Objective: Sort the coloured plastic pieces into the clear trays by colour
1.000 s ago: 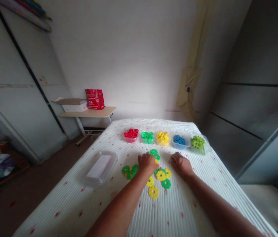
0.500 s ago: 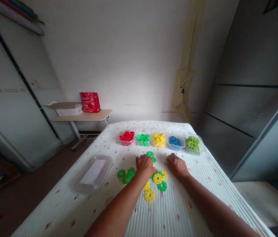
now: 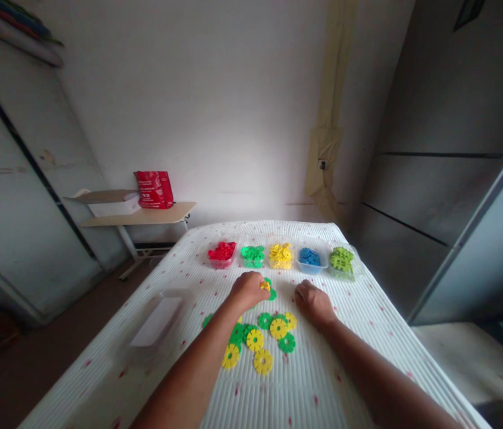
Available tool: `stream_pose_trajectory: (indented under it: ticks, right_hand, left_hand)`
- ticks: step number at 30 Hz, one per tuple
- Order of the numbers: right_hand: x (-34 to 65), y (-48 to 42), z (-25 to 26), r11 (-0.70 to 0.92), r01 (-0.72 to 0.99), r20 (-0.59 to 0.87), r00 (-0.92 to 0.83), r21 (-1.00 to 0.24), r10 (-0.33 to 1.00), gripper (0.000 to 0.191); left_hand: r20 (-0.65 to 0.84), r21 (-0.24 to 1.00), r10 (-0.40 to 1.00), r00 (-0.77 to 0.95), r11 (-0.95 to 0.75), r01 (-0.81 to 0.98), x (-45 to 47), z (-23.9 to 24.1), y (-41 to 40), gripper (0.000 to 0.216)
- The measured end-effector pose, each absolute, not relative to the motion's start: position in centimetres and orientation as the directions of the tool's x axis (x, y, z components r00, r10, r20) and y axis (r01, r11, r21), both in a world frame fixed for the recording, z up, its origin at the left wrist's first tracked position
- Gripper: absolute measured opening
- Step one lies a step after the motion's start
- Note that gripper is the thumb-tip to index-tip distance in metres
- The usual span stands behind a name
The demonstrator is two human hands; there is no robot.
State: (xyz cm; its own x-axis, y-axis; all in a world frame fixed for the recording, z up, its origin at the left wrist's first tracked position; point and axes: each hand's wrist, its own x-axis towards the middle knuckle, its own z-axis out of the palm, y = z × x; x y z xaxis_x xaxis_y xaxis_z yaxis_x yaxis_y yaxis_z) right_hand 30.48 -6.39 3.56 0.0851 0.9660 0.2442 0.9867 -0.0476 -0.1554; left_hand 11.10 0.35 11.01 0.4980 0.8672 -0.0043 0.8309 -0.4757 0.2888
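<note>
My left hand (image 3: 248, 290) is closed above the middle of the bed-like surface, with a yellow notched disc (image 3: 265, 286) pinched at its fingertips. Green notched discs (image 3: 272, 294) lie just beside those fingers. My right hand (image 3: 314, 301) rests on the cover to the right, its fingers curled; whatever they may hold is hidden. Nearer to me, loose green discs (image 3: 286, 342) and yellow discs (image 3: 262, 361) lie scattered and partly overlapping. My left forearm covers some of the pile's left side.
Along the far side stand clear tubs of red pieces (image 3: 221, 252), green pieces (image 3: 252, 255), yellow pieces (image 3: 280, 254), blue pieces (image 3: 309, 258) and lime pieces (image 3: 341, 260). A clear plastic lid or tray (image 3: 158, 322) lies left. Beyond is a small table (image 3: 157, 214) with a red bag (image 3: 155, 189).
My left hand has moved slightly away from the loose discs, and yellow now shows at its fingertips. More discs of the pile are uncovered. My right hand stays curled in about the same place.
</note>
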Motion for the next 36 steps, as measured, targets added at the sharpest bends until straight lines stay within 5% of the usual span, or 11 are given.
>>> stream_pose_trajectory:
  ticks: [13, 25, 36]
  right_hand:
    - [30.7, -6.3, 3.3, -0.021, 0.983, 0.277, 0.071, -0.182, 0.958, 0.022]
    - [30.7, -6.4, 3.4, -0.016, 0.984, 0.255, 0.062, -0.18, 0.965, 0.021]
    - [27.3, -4.0, 5.2, 0.031, 0.944, 0.146, 0.018, -0.328, 0.989, 0.025]
  left_hand:
    - [0.194, 0.281, 0.897, 0.397, -0.438, 0.854, 19.4, 13.1, 7.9, 0.041]
    - [0.173, 0.296, 0.9, 0.4, -0.435, 0.851, 5.6, 6.4, 2.2, 0.035]
    - [0.384, 0.515, 0.881, 0.275, -0.452, 0.728, 0.9, 1.2, 1.3, 0.034]
